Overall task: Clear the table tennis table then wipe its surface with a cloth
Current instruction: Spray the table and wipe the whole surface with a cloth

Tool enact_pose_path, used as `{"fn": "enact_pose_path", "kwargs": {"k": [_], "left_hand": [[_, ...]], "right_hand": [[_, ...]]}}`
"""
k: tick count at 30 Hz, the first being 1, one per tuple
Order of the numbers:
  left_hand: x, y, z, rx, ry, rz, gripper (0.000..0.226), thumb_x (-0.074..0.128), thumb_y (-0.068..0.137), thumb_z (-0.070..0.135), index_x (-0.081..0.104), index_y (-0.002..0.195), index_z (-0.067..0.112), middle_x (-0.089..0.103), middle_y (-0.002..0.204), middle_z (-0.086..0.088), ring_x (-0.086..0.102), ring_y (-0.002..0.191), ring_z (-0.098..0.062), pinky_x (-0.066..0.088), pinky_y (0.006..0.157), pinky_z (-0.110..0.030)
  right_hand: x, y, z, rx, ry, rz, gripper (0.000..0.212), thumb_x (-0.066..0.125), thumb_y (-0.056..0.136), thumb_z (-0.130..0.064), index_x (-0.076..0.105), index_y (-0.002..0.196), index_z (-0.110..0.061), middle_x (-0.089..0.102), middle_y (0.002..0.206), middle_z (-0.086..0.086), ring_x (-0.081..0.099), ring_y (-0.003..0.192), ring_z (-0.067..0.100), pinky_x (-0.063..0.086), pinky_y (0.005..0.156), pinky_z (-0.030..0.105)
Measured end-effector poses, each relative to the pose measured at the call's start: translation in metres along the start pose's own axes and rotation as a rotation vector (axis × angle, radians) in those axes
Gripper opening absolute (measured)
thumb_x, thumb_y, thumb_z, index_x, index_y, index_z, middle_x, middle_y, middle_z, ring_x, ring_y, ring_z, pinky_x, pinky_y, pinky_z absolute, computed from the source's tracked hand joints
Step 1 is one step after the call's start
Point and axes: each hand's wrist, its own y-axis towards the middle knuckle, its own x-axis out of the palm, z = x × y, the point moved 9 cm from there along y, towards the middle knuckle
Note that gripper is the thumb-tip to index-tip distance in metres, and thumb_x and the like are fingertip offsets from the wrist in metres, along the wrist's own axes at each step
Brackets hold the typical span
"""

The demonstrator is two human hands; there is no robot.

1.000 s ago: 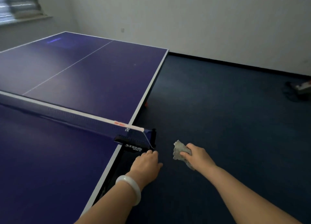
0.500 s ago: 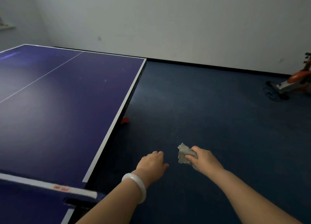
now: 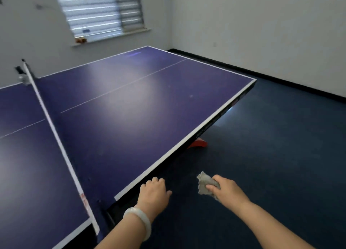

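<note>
**Cloth off the table, net in the sweep path**

While the net (image 3: 56, 136) stands at left, a wide stroke can snag it. Table (image 3: 187, 136) top shows no objects. Left hand (image 3: 153, 194) hangs loosely curled, holding nothing, by the edge. Right hand (image 3: 227, 191) grips the balled cloth (image 3: 205, 183) over the floor, off the table; bunched, it wipes poorly.

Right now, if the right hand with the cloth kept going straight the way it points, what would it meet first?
Probably nothing close: the right hand, gripping the cloth, points over bare floor beside the table. The red table foot lies roughly ahead, but depth is unclear.
</note>
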Motion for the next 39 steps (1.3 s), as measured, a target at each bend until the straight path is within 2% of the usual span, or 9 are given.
{"fn": "enact_pose_path", "kwargs": {"k": [10,15,21,25,28,30,32,35,39], "left_hand": [[-0.006,0.045,-0.133,-0.442,-0.1,0.025,0.042,0.043,0.097,0.049,0.048,0.124,0.017,0.046,0.126,-0.003,0.047,0.116,-0.024,0.038,0.098,-0.036],[0.0,0.049,-0.169,-0.596,-0.167,0.02,0.043,0.045,0.096,0.049,0.047,0.125,0.017,0.045,0.127,-0.004,0.045,0.119,-0.024,0.036,0.101,-0.038],[0.013,0.033,-0.194,-0.823,-0.262,0.011,0.045,0.045,0.097,0.047,0.044,0.129,0.016,0.041,0.134,-0.006,0.039,0.127,-0.026,0.033,0.106,-0.041],[0.02,0.019,-0.195,-0.988,-0.332,0.013,0.046,0.045,0.097,0.045,0.042,0.131,0.015,0.036,0.14,-0.009,0.035,0.131,-0.028,0.031,0.108,-0.042],[0.022,0.01,-0.183,-1.109,-0.367,0.007,0.045,0.044,0.097,0.044,0.042,0.13,0.014,0.035,0.141,-0.01,0.033,0.132,-0.029,0.032,0.108,-0.041],[0.026,0.009,-0.174,-1.176,-0.387,0.007,0.045,0.044,0.098,0.043,0.04,0.132,0.014,0.033,0.143,-0.01,0.031,0.134,-0.029,0.031,0.109,-0.042],[0.026,0.015,-0.165,-1.231,-0.413,0.041,0.048,0.044,0.098,0.042,0.036,0.137,0.015,0.028,0.148,-0.011,0.025,0.139,-0.03,0.028,0.112,-0.042],[0.018,0.037,-0.153,-1.271,-0.431,0.168,0.054,0.042,0.1,0.039,0.027,0.145,0.014,0.021,0.153,-0.012,0.019,0.143,-0.029,0.024,0.115,-0.041],[0.003,0.092,-0.141,-1.211,-0.44,0.291,0.055,0.035,0.103,0.034,0.019,0.151,0.014,0.016,0.158,-0.009,0.013,0.147,-0.025,0.017,0.119,-0.038]], "right_hand": [[0.07,0.149,-0.16,-0.364,-0.116,-0.259,0.017,0.055,0.094,-0.04,0.055,0.086,-0.025,0.061,0.085,-0.005,0.06,0.077,0.013,0.049,0.069,0.031],[0.101,0.191,-0.221,-0.56,-0.24,-0.289,0.018,0.053,0.095,-0.042,0.053,0.087,-0.026,0.053,0.087,-0.006,0.053,0.078,0.011,0.039,0.06,0.025],[0.154,0.203,-0.27,-0.817,-0.366,-0.423,0.022,0.051,0.097,-0.042,0.057,0.112,-0.027,0.051,0.103,-0.007,0.048,0.095,0.011,0.047,0.08,0.029],[0.179,0.19,-0.297,-1.084,-0.392,-0.529,0.034,0.052,0.097,-0.04,0.053,0.129,-0.03,0.046,0.129,-0.009,0.04,0.122,0.013,0.039,0.098,0.027],[0.201,0.193,-0.292,-1.223,-0.591,-0.632,0.054,0.045,0.098,-0.049,0.035,0.148,-0.03,0.021,0.159,-0.005,0.014,0.147,0.016,0.016,0.119,0.033],[0.21,0.205,-0.282,-1.264,-0.702,-0.665,0.061,0.039,0.099,-0.053,0.023,0.153,-0.031,0.005,0.163,-0.003,-0.002,0.15,0.015,0.004,0.121,0.034],[0.212,0.22,-0.277,-1.29,-0.728,-0.694,0.061,0.034,0.101,-0.052,0.015,0.155,-0.03,-0.002,0.163,-0.002,-0.008,0.15,0.015,-0.002,0.121,0.034],[0.207,0.241,-0.271,-1.325,-0.777,-0.717,0.059,0.028,0.103,-0.049,0.009,0.155,-0.028,-0.006,0.163,-0.002,-0.012,0.149,0.015,-0.006,0.121,0.035],[0.197,0.27,-0.27,-1.345,-0.746,-0.689,0.059,0.025,0.104,-0.048,0.006,0.155,-0.027,-0.007,0.162,-0.005,-0.012,0.149,0.013,-0.008,0.12,0.032]]}}
